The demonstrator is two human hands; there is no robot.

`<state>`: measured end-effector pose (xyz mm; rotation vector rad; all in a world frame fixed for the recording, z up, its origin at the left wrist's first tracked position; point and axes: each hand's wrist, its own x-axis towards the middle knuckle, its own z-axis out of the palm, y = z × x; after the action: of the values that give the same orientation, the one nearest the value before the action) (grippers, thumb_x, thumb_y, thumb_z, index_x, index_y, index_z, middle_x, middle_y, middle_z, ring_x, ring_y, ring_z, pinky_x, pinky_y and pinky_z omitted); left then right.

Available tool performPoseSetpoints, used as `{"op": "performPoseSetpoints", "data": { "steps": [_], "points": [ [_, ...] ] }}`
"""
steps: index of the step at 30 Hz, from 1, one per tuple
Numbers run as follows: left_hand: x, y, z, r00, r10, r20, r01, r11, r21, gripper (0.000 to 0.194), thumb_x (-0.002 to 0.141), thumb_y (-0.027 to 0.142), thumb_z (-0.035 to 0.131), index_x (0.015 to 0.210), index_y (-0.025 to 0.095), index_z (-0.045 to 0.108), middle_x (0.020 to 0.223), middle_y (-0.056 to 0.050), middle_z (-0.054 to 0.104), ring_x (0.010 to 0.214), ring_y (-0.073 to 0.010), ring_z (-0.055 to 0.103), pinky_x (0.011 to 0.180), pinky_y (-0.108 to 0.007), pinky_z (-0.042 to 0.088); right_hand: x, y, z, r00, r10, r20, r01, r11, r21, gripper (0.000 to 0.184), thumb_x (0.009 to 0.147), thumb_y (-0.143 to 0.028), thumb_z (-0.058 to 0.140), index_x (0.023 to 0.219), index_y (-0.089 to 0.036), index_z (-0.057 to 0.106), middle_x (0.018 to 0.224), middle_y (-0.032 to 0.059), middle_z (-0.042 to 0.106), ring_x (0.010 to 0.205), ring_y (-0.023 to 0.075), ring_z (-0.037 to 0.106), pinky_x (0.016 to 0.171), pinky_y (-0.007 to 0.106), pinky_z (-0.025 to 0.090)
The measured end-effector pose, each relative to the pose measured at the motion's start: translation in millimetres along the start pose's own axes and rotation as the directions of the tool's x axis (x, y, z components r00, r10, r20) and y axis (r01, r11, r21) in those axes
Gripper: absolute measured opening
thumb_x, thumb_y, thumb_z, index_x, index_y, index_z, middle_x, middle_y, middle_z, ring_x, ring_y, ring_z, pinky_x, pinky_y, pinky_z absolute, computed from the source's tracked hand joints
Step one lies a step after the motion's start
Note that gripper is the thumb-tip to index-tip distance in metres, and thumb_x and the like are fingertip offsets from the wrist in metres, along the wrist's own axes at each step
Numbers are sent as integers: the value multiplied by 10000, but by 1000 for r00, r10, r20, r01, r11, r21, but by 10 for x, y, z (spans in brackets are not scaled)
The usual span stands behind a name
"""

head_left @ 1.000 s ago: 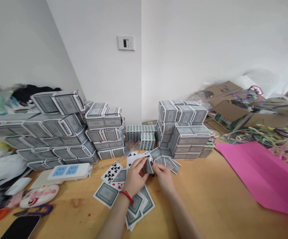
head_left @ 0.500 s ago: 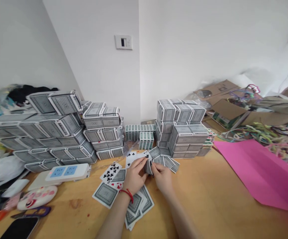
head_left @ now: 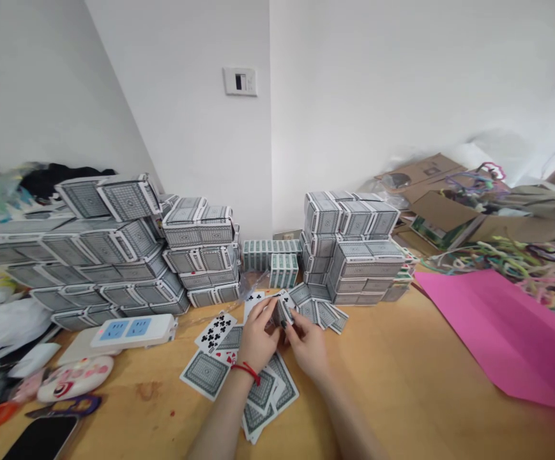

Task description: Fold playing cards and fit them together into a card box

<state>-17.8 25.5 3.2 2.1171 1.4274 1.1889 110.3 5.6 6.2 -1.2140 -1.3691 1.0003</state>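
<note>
Between both hands, above the wooden table, is a playing card (head_left: 283, 314) with a grey patterned back, bent or folded. My left hand (head_left: 260, 332), with a red cord on its wrist, has its fingers closed on the card's left side. On the card's right edge, the fingers of my right hand (head_left: 306, 344) press together; its dark thumbnail shows. Loose cards lie under and around the left forearm, among them a ten of clubs (head_left: 215, 332) face up and a face-down card (head_left: 205, 374). Several folded grey cards (head_left: 322, 312) lie just beyond the right hand.
Stacked blocks of folded cards rise at left (head_left: 128, 246) and right (head_left: 368, 268). Green-striped card packs (head_left: 284, 269) stand between them. A power strip (head_left: 133, 331), scissors (head_left: 66, 406) and a phone (head_left: 41, 438) lie left; pink paper (head_left: 502, 338) and an open cardboard box (head_left: 449, 217) are right.
My right fingers have shifted slightly left and down along the card. The card between my hands has turned, showing more of its patterned back. The view has moved slightly.
</note>
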Motion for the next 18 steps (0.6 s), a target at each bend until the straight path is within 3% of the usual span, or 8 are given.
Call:
{"op": "performPoseSetpoints", "data": {
  "steps": [2,7,14,18],
  "points": [
    [0,0,3,1000,-8,-3,8,1000,-3,577,653,72,489,1199,245,420,1191,-47,471,1112,-197,435,960,-385,357,-13,-11,3,1000,-5,-5,5,1000,-29,383,755,-332,469,1092,-173,558,725,21,631,527,130,508,530,234,433],
    [-2,-3,11,1000,-11,-2,11,1000,-15,558,661,77,489,1191,241,433,1199,-46,466,1114,-196,433,956,-379,362,-27,7,-3,1000,12,-10,-12,999,-43,376,762,-352,460,1076,-177,574,566,-3,595,481,135,507,509,237,432],
    [4,-24,9,1000,-19,-10,19,1000,-2,567,654,69,493,1191,240,439,1204,-42,465,1120,-189,427,953,-350,367,24,-14,0,991,109,83,-127,958,258,459,739,-473,480,1034,-136,580,500,-2,598,456,141,541,461,235,414],
    [-1,-39,16,1000,-8,-6,8,1000,2,571,651,68,495,1189,251,441,1211,-40,459,1121,-194,426,948,-369,369,60,-21,-27,979,164,118,-194,928,317,502,694,-537,504,955,-121,607,452,6,603,422,135,543,437,220,395]
  ]
}}
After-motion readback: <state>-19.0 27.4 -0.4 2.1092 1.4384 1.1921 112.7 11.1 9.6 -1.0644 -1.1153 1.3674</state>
